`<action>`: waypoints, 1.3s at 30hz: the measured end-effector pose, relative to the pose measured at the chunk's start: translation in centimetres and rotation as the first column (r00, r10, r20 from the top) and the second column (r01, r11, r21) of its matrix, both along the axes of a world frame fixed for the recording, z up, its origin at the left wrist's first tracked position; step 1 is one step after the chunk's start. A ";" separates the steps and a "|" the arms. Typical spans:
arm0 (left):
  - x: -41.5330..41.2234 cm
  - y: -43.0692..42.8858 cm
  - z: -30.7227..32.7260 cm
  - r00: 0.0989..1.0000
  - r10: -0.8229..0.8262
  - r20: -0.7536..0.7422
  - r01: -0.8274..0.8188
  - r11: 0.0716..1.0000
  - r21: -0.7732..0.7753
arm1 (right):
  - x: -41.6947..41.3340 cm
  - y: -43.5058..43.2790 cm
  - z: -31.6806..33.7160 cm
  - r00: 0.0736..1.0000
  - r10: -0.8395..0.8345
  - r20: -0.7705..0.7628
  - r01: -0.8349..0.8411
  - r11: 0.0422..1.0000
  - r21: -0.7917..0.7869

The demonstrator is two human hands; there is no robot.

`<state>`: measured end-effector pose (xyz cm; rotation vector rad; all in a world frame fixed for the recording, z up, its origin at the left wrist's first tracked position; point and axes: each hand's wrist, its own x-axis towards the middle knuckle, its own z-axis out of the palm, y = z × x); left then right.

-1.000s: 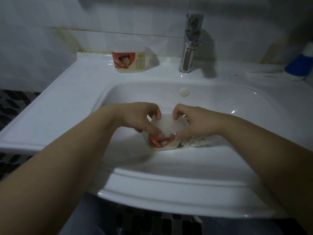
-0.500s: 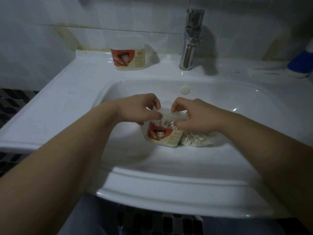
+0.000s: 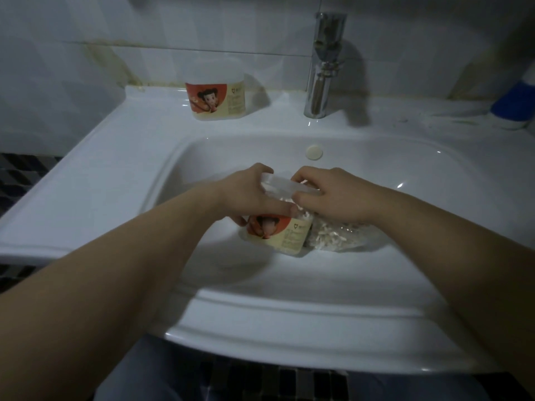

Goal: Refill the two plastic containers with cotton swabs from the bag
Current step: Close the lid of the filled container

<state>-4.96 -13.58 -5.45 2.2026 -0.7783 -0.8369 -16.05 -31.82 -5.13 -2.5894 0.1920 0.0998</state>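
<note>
White glazed ceramic sink (image 3: 289, 308) is filling most of the view, smooth and glossy, with a rounded rim catching small highlights. Near container (image 3: 279, 235) is sitting in the basin, about centre. It is a squat clear-plastic tub with rounded corners, wearing a cream label with an orange-red patch and a cartoon figure. Cotton swabs (image 3: 304, 216) are showing white at its open top; detail is blurry. Lid (image 3: 285, 185), thin translucent whitish plastic, is hanging tilted just above the tub mouth between both hands.

Left hand (image 3: 252, 195) is gripping the lid's left end, fingers curled over the far edge and thumb stretching along the near side over the tub's top. Right hand (image 3: 335, 195) is pinching the lid's right end, fingers bent and bunched together; exact fingertip contact is hard to tell.

Bag (image 3: 341, 234), crinkly clear film, is lying in the basin touching the tub's right side, partly under the right wrist. It is bulging with a loose heap of white swabs. Second container (image 3: 215, 96), same shape and label, is standing upright on the back ledge left of the tap, well apart from the hands. Cannot tell its contents or whether it is closed.

Tap (image 3: 321, 70), a polished chrome cylinder, is rising at back centre. Round cream overflow cap (image 3: 314, 152) is sitting on the basin's back wall. Blue-and-white bottle (image 3: 511, 108) is resting on the far right ledge, blurred. Wall tiles (image 3: 173, 21) are looking glossy white, with yellowed staining along the ledge joint.
</note>
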 end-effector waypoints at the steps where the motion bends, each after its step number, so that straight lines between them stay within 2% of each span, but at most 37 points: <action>1: 0.0 -0.1 -0.1 1.000 0.007 0.000 -0.007 1.000 0.006 | 0.0 0.0 0.0 1.000 -0.002 0.000 0.002 1.000 0.001; 7: 0.5 -0.6 -0.5 0.986 0.015 -0.166 -0.017 1.000 -0.011 | 0.1 -0.2 -0.2 1.000 0.010 0.017 -0.011 1.000 0.029; 15: 0.4 -0.4 0.2 0.971 0.028 -0.236 -0.035 0.999 -0.023 | 0.2 -0.4 0.0 0.998 -0.039 0.039 0.035 0.995 0.090; 22: 0.0 -0.3 0.8 0.974 0.026 -0.224 -0.024 1.000 0.012 | 0.3 -0.4 0.0 0.998 -0.054 0.032 0.051 0.994 0.101; 27: -0.1 -0.3 0.4 0.965 0.145 -0.218 -0.136 0.989 0.058 | 0.2 -0.3 0.1 0.998 -0.054 0.025 0.051 0.995 0.090; 34: -0.1 -0.3 -0.3 0.974 0.165 -0.156 -0.152 0.984 0.092 | 0.2 -0.3 0.0 0.998 -0.065 0.011 0.063 0.988 0.138; 39: -0.6 -0.5 -0.3 0.966 0.201 -0.161 -0.191 0.979 0.077 | 0.3 -0.3 0.0 0.998 -0.055 0.008 0.054 0.992 0.115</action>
